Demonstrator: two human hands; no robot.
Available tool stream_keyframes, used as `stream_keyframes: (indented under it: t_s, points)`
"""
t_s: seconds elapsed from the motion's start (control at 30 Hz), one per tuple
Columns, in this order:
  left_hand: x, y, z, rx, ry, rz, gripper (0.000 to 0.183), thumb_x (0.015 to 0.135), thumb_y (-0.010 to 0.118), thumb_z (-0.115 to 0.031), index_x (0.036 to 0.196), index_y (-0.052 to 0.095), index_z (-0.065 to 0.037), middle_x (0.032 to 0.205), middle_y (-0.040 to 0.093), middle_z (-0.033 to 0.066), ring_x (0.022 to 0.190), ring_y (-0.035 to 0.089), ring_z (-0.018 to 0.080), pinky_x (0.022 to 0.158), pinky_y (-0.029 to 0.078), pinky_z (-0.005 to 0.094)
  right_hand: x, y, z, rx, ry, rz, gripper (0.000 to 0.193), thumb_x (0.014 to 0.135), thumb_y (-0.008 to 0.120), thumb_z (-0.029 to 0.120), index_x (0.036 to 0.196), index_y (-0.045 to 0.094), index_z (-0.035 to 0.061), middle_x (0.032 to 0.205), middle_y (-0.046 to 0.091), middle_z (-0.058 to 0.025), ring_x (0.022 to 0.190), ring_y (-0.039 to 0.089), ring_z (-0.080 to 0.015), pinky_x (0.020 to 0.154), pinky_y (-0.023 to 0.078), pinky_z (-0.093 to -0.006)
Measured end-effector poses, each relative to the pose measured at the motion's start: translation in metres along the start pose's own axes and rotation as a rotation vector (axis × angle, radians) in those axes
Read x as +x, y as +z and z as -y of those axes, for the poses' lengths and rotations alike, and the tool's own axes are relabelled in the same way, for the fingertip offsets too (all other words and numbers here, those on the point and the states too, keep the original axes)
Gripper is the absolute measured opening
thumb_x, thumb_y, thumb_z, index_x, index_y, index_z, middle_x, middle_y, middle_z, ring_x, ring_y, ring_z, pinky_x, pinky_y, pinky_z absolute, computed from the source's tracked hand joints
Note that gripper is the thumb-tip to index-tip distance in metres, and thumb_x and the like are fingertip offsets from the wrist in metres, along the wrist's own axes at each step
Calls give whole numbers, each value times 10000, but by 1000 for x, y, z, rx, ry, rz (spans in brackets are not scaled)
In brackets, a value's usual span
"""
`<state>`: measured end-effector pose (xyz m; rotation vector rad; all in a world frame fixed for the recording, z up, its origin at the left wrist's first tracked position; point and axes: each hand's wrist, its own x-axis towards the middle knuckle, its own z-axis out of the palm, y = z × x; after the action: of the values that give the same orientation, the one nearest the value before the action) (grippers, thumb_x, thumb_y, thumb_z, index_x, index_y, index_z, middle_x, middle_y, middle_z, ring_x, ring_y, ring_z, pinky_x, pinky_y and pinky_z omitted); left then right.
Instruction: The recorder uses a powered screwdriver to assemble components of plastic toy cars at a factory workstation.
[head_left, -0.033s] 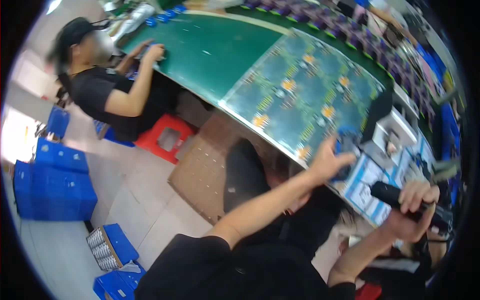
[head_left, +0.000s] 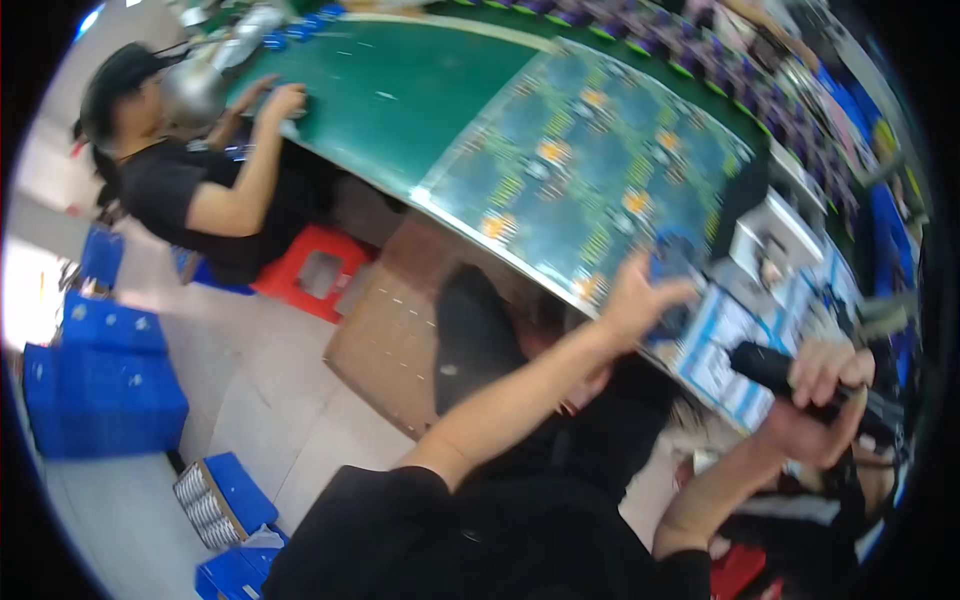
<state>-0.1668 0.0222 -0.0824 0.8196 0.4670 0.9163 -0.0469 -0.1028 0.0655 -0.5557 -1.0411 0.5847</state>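
My left hand [head_left: 637, 303] is at the right end of the patterned mat [head_left: 575, 165], near the table edge. Its thumb and fingers are around a dark blue, rounded part [head_left: 677, 252], whose exact kind I cannot make out. Farther right, my right hand [head_left: 830, 382] is wrapped round a black, cylindrical hand tool [head_left: 762, 366]. The tool's blunt end points left, over white and blue printed sheets [head_left: 722, 345]. Between the sheets and the rack behind stands an open grey-white box [head_left: 765, 250] with small things inside.
A co-worker [head_left: 190, 180] sits at the left by the green tabletop [head_left: 400, 100]. Purple and black items [head_left: 640, 40] line the far side. A red stool [head_left: 312, 275], a brown board [head_left: 385, 330] and blue boxes [head_left: 110, 380] are on the floor.
The whole view has shifted a little, so the table and both hands appear slightly farther left. Each hand keeps its hold.
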Motion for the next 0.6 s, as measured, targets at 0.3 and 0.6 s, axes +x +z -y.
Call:
stream_keyframes:
  t_s: [0.3, 0.6]
  points:
    - [4, -18, -9, -245, -127, 17, 386, 823, 718, -33, 1163, 537, -31, 1031, 661, 100, 867, 679, 204, 740, 589, 367, -6, 20, -27, -14, 16, 62, 188, 888, 574, 167, 986, 487, 32, 715, 508, -66, 563, 507, -164, 606, 469, -331]
    - [4, -12, -12, -242, -169, -21, 387, 812, 702, 26, 1145, 512, -25, 1015, 653, 102, 850, 682, 200, 711, 595, 359, -14, 24, -46, -12, 138, -34, 181, 834, 654, 69, 932, 509, 21, 712, 545, -108, 581, 543, -176, 621, 486, -331]
